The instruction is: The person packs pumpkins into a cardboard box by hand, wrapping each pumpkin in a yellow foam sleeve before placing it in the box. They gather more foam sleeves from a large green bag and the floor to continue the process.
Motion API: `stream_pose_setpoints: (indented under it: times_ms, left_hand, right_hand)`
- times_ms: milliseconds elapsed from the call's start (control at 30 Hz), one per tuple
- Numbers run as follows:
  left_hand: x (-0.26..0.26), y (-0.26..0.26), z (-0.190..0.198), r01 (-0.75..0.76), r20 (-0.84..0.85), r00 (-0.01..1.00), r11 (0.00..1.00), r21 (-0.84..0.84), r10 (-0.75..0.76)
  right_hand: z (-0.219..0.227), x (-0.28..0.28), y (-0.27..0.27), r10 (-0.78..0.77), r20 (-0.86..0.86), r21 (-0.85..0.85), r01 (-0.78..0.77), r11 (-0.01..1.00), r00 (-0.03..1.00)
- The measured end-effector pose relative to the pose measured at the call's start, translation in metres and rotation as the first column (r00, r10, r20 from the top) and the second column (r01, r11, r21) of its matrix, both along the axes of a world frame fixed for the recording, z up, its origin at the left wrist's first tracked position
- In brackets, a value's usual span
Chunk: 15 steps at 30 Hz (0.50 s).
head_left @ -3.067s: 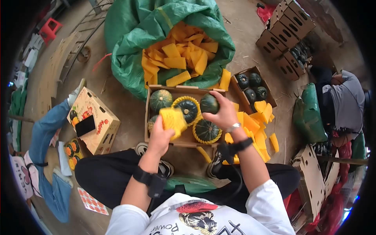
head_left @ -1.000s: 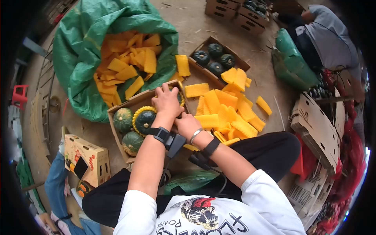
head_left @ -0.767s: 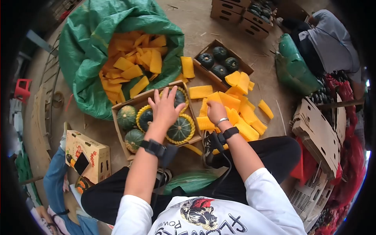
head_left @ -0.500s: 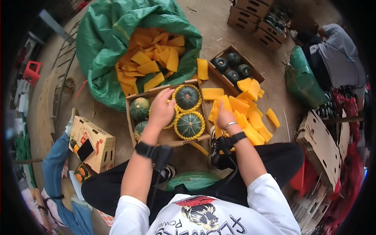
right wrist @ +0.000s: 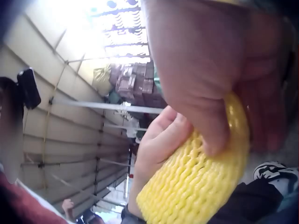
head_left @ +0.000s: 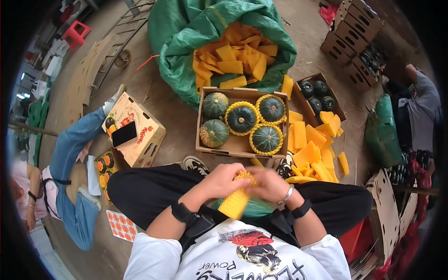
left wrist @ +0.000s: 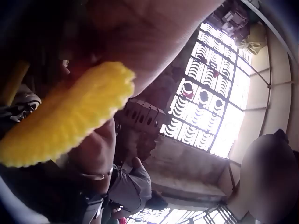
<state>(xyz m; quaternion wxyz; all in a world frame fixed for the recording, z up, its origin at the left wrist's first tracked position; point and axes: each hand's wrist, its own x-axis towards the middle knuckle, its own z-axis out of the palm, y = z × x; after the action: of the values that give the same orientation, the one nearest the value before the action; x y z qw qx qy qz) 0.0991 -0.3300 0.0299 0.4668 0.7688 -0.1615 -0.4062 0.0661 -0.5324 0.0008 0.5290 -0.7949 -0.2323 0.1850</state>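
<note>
Over the person's lap, the left hand (head_left: 221, 181) and right hand (head_left: 269, 184) hold a yellow foam net sleeve (head_left: 233, 204) between them. The right hand is blurred in the head view. In the right wrist view its thumb presses on the netted sleeve (right wrist: 196, 172), fingers behind. The sleeve's scalloped edge crosses the left wrist view. Just beyond the hands, an open cardboard box (head_left: 224, 152) holds three pumpkins in yellow sleeves, one being the near right pumpkin (head_left: 266, 139). Two bare pumpkins, one at the near left (head_left: 214, 133), sit on its left side.
A green sack (head_left: 172, 60) full of foam sleeves stands behind the box. Loose sleeves (head_left: 312, 154) lie heaped at the right, beside a smaller box of dark pumpkins (head_left: 343, 114). A phone (head_left: 124, 134) rests on a printed carton (head_left: 151, 140) at the left. Other people sit at both sides.
The left hand has left the pumpkins in the box and the right hand has come from the loose sleeves. Both are now together over the lap, holding a foam sleeve.
</note>
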Motion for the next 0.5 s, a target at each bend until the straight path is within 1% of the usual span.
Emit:
stream_pose_setpoints:
  times_ms: [33,67,100,133,167,200,233,267,300,333,367,400,433,467,500]
  left_hand:
    - [0.004,0.003,-0.003,0.045,-0.235,0.971,0.997,0.064,-0.029]
    - [0.004,0.003,-0.008,0.033,-0.234,0.972,0.998,0.059,-0.019]
    - [0.003,0.003,-0.012,-0.098,-0.032,0.995,0.986,-0.136,0.094]
    - [0.001,0.004,-0.016,-0.184,0.146,0.959,0.922,-0.341,0.245]
    - [0.003,0.007,-0.017,-0.208,0.290,0.865,0.818,-0.537,0.410]
    - [0.005,0.015,-0.010,-0.406,0.277,0.816,0.844,-0.351,0.508]
    - [0.006,0.023,-0.022,-0.467,0.493,0.745,0.879,-0.096,0.450]
    - [0.007,0.026,-0.037,-0.451,0.567,0.724,0.892,-0.042,0.393]
    - [0.006,0.028,-0.047,-0.438,0.631,0.701,0.899,0.015,0.331]
    - [0.006,0.030,-0.044,-0.298,0.425,0.841,0.942,-0.154,0.336]
    - [0.004,0.033,-0.040,-0.180,0.207,0.943,0.921,-0.344,0.261]
    - [0.006,0.042,-0.044,-0.375,-0.306,0.916,0.828,-0.418,0.261]
    - [0.016,0.055,-0.037,-0.545,-0.311,0.837,0.747,-0.382,0.451]
    - [0.025,0.065,-0.047,-0.737,-0.359,0.665,0.499,-0.456,0.655]
    - [0.036,0.083,-0.054,-0.827,-0.142,0.484,0.399,-0.396,0.864]
  right_hand:
    - [0.000,0.006,-0.003,-0.156,0.077,0.110,0.147,0.983,0.985]
    - [-0.002,0.010,-0.010,-0.353,-0.496,0.255,0.522,0.814,0.793]
    - [0.013,0.019,-0.013,-0.128,-0.788,0.454,0.708,0.541,0.603]
    - [0.005,0.015,-0.014,-0.059,-0.733,0.504,0.599,0.623,0.678]
    - [-0.003,0.011,-0.011,0.020,-0.669,0.550,0.477,0.686,0.743]
    - [0.018,0.011,0.006,-0.069,-0.651,0.391,0.412,0.823,0.756]
    - [0.004,0.015,0.007,-0.281,-0.257,-0.102,0.263,0.959,0.925]
    - [0.004,0.020,0.015,-0.379,0.079,-0.186,0.387,0.903,0.922]
    - [0.003,0.024,0.025,-0.406,0.411,-0.217,0.520,0.826,0.816]
    - [-0.003,0.032,0.036,-0.337,0.494,-0.208,0.485,0.850,0.802]
    - [-0.002,0.037,0.046,-0.209,0.412,-0.333,0.360,0.871,0.887]
    - [-0.009,0.047,0.055,-0.177,0.357,-0.309,0.294,0.904,0.917]
    - [-0.019,0.063,0.065,-0.142,0.307,-0.278,0.231,0.932,0.941]
    - [-0.027,0.078,0.078,-0.125,0.367,-0.311,0.248,0.917,0.922]
    - [-0.035,0.090,0.095,-0.106,0.424,-0.343,0.268,0.900,0.899]
